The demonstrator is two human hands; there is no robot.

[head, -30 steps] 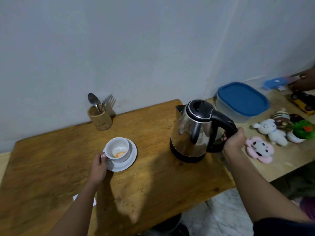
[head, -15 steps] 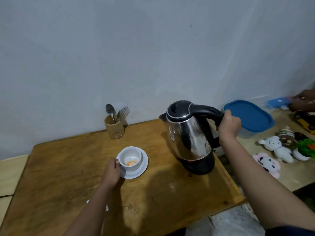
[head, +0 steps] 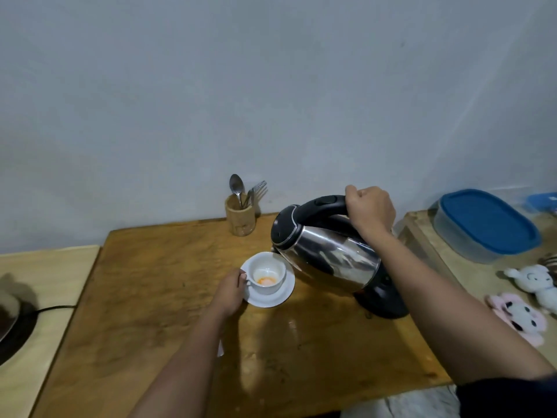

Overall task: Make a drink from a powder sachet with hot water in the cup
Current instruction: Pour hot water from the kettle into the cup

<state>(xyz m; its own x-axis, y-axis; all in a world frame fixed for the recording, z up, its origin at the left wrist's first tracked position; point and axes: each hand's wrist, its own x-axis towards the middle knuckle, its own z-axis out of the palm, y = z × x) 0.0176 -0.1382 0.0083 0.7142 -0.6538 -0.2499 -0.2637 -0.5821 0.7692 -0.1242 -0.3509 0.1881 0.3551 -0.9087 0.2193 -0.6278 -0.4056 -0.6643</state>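
Note:
A white cup (head: 268, 274) stands on a white saucer (head: 281, 295) in the middle of the wooden table (head: 150, 297). Orange powder lies in the cup's bottom. My left hand (head: 227, 294) grips the cup's handle at its left side. My right hand (head: 370, 209) is closed on the black handle of a steel kettle (head: 325, 251). The kettle is lifted off its black base (head: 382, 300) and tilted left, with its spout at the cup's right rim. No stream of water shows. A white scrap (head: 220, 348), perhaps the sachet, peeks out beside my left forearm.
A wooden holder (head: 241, 217) with a spoon and forks stands at the table's back edge. On the right are a blue-lidded container (head: 485, 226) and plush toys (head: 533, 282). A dark object with a black cable (head: 51, 309) sits on the lighter surface at left.
My right hand has lifted the kettle off its base, carried it left and tipped its spout to the cup. My left hand stays on the cup's handle.

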